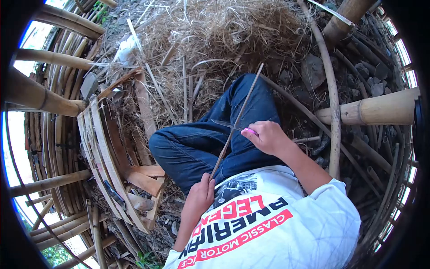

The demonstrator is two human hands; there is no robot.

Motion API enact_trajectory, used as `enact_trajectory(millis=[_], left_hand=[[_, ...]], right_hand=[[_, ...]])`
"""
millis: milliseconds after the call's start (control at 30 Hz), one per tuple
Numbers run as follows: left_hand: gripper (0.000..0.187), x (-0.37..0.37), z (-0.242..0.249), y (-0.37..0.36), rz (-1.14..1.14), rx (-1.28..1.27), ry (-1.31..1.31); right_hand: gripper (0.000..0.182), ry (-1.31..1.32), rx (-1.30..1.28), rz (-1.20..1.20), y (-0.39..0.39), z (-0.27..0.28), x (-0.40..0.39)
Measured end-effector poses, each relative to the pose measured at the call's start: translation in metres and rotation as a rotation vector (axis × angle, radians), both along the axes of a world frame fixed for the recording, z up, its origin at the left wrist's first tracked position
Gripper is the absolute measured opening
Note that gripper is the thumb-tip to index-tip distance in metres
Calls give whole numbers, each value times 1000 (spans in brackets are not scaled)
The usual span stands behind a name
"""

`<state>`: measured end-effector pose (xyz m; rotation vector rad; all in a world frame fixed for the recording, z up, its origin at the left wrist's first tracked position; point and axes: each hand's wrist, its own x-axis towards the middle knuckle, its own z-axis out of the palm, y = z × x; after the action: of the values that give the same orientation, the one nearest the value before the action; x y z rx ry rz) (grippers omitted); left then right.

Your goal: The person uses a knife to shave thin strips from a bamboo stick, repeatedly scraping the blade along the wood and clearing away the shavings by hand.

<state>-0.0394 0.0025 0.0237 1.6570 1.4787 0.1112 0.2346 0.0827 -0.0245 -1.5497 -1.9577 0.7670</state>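
Note:
My right hand (pixel 266 136) is closed around the pink handle (pixel 250 131) of a knife. Its dark blade (pixel 222 123) points left and crosses a long thin bamboo strip (pixel 244 105) above my lap. Near my waist, my left hand (pixel 201 195) grips the lower end of that strip. From there the strip slants up and away to the right, its far end rising past my knee. Beneath both hands are my crossed legs in blue jeans (pixel 188 143).
A wooden crate-like frame (pixel 148 179) stands at my left, with a dark-handled tool (pixel 114 193) against its slats. Fibrous shavings (pixel 224 27) heap up ahead. Thick bamboo poles (pixel 371 112) reach in from both sides, and a curved pole (pixel 331 89) stands at right among stones (pixel 313 71).

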Motion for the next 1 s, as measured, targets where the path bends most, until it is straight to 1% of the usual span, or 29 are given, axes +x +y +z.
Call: enact_trajectory(millis=[33,67,133,200,300,333,400,433,567,700,800,867,1000], left_hand=[[19,-2,-3,-3,-7,-45,-44],[18,-3,-5,-7,-12,-90,-87],[19,-1,1,-8,5,-147,-66],[21,2,14,-5,30,-211,-41],[23,0,19,-7,48,-248,9],[23,-1,18,-7,56,-254,5],[24,1,20,-5,62,-265,24],[26,4,25,-2,74,-333,64],[25,11,27,-2,90,-348,99],[21,11,23,-3,79,-310,74],[21,12,24,-1,70,-324,104],[21,12,23,-1,76,-344,93],[21,11,18,-3,114,-339,43]], right_hand=[[44,2,-48,8,-8,-2,0],[44,1,-65,11,-15,-3,-1],[41,35,-222,-43,-27,-3,-9],[37,77,-269,-34,-34,-12,-13],[38,98,-159,-32,-32,-24,-13],[38,104,-174,-19,-30,-26,-13],[39,-8,-191,-9,-27,-26,-13],[41,-21,-183,-3,-27,-28,-14],[41,-26,-147,-16,-33,-38,-17],[41,-50,-197,-5,-32,-30,-11],[38,-17,-213,-18,-30,-31,-10],[42,-22,-161,-24,-26,-34,-13],[43,-15,-191,-49,-20,-37,-18]])
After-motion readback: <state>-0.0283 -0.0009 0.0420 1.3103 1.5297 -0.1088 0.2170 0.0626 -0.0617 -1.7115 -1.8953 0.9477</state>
